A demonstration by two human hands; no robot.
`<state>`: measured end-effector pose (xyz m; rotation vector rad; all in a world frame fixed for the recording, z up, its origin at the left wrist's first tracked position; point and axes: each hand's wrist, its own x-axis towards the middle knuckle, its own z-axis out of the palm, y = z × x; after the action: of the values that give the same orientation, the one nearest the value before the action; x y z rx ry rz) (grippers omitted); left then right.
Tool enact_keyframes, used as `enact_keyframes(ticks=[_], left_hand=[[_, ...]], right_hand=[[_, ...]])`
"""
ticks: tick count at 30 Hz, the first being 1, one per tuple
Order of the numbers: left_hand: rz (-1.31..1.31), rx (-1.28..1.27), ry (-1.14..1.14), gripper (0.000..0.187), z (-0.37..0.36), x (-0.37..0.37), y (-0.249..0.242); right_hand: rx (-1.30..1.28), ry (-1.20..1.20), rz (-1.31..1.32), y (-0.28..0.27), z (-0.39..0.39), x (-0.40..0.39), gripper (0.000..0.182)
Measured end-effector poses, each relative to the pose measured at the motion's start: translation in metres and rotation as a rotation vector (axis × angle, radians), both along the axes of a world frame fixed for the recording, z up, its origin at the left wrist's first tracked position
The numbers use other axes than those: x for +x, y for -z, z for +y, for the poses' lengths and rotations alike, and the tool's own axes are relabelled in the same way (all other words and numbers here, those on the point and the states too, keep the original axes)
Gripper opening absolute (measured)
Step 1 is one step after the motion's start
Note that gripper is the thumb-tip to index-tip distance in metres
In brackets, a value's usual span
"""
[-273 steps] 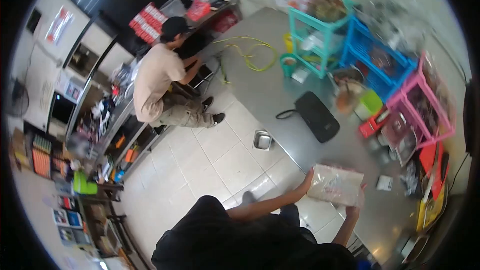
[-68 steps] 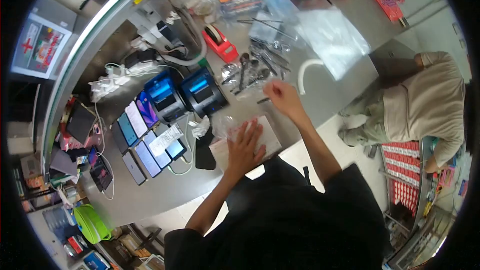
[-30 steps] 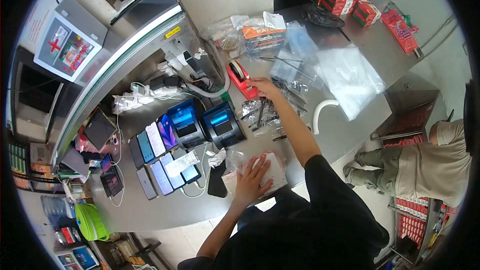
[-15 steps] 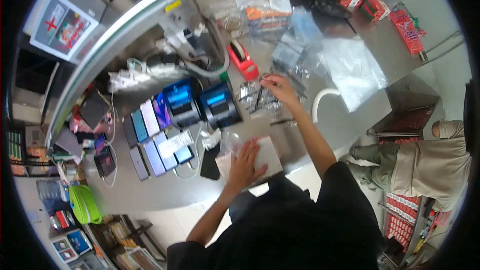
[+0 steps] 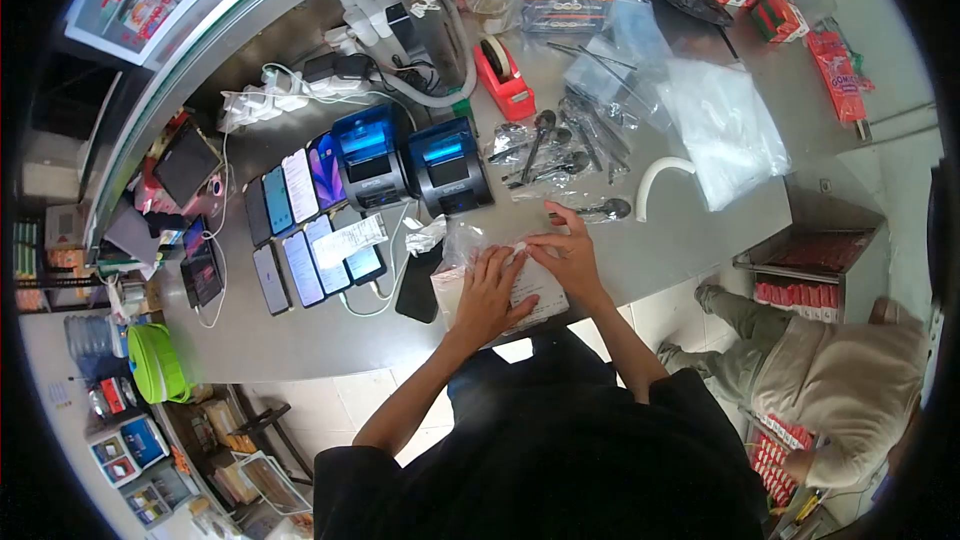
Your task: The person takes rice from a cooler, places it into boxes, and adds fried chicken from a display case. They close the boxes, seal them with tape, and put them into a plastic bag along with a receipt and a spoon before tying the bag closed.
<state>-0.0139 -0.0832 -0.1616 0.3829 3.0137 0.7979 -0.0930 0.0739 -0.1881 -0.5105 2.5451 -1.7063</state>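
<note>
A pale box-shaped package [image 5: 540,308] with small print lies at the table's front edge, with crinkled clear plastic [image 5: 463,243] at its far left side. My left hand [image 5: 487,292] rests flat on top, fingers stretched forward and slightly apart. My right hand [image 5: 570,258] is at the package's far edge, its thumb and forefinger pinched close to my left fingertips. Whatever is in that pinch is too small to make out. Just beyond my right hand lies a dark plastic spoon [image 5: 608,209]. More wrapped spoons [image 5: 548,165] are scattered farther back.
Beyond the spoons stands a red tape dispenser [image 5: 505,80]. Two dark printers [image 5: 450,168] and several phones [image 5: 300,265] sit to the left. Clear plastic bags [image 5: 725,130] and a white curved handle [image 5: 655,180] lie to the right. Another person [image 5: 835,370] is at the far right.
My right hand has come back from the spoons near the tape dispenser to the package, its fingers pinched. My left hand stays on the package. The person at right has shifted lower in view.
</note>
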Motion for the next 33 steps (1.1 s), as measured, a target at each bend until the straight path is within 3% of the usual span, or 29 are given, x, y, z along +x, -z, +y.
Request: enact_keyframes(ticks=[4,6,9,11,12,13,14,15,16,17,19,21,23,25,27,28,29,30,32,33], left_hand=[[-0.012,0.013,0.007,0.067,-0.001,0.000,0.005],[-0.019,0.005,0.009,0.067,-0.001,0.002,0.001],[-0.004,0.049,-0.023,0.052,-0.009,-0.002,-0.018],[0.056,0.476,0.023,0.028,-0.039,-0.005,-0.029],[0.186,0.514,-0.173,0.012,-0.055,-0.002,-0.036],[0.264,0.726,-0.362,0.010,-0.074,0.000,-0.036],[0.229,0.585,-0.629,0.008,-0.097,-0.002,-0.041],[0.305,0.437,-0.615,0.007,-0.125,-0.009,-0.042],[0.267,0.214,-0.642,0.017,-0.154,-0.011,-0.032],[0.165,-0.173,-0.662,0.027,-0.180,-0.012,-0.017],[0.043,-0.598,-0.703,0.034,-0.220,0.001,0.027],[-0.017,-0.731,-0.654,0.031,-0.260,0.016,0.064],[-0.067,-0.737,-0.640,0.024,-0.264,0.022,0.049],[-0.012,-0.466,-0.784,0.016,-0.258,0.023,0.036],[0.113,0.003,-0.706,0.017,-0.242,0.028,0.019],[0.331,0.087,-0.615,0.023,-0.230,0.032,0.031],[0.204,0.252,-0.615,0.031,-0.209,0.034,0.020],[-0.095,0.577,-0.694,0.030,-0.194,0.036,0.019],[-0.021,0.898,-0.853,0.031,-0.157,0.036,0.003],[0.005,1.094,-0.874,0.038,-0.155,0.040,0.035]], right_hand=[[0.109,0.046,-0.111,0.014,-0.009,-0.014,0.020],[0.190,-0.183,-0.259,0.039,-0.010,-0.036,0.027],[0.399,-0.222,-0.357,0.033,-0.020,-0.068,0.031],[0.442,-0.097,-0.244,-0.002,-0.043,-0.078,0.030],[0.481,0.038,-0.155,-0.025,-0.061,-0.077,0.029],[0.399,-0.099,-0.055,-0.036,-0.079,-0.079,0.029],[0.317,-0.234,0.044,-0.044,-0.099,-0.080,0.029],[0.388,-0.442,0.124,-0.044,-0.120,-0.077,0.030],[0.460,-0.648,0.211,-0.040,-0.140,-0.076,0.032],[0.461,-0.654,0.226,-0.031,-0.154,-0.070,0.032],[0.776,-0.801,0.719,0.000,-0.177,-0.058,0.031],[0.869,-0.883,0.806,0.038,-0.198,-0.065,0.032],[0.968,-0.979,0.879,0.040,-0.207,-0.069,0.034],[0.826,-0.977,0.566,0.013,-0.209,-0.072,0.031],[0.704,-0.934,0.418,-0.015,-0.210,-0.065,0.026],[0.492,-0.897,0.353,-0.021,-0.210,-0.062,0.027],[0.282,-0.855,0.282,-0.027,-0.211,-0.057,0.027],[0.200,-0.848,0.260,-0.033,-0.209,-0.044,0.030],[0.365,-0.625,0.261,-0.039,-0.207,-0.006,0.027],[0.424,-0.613,0.249,-0.038,-0.207,0.008,0.028]])
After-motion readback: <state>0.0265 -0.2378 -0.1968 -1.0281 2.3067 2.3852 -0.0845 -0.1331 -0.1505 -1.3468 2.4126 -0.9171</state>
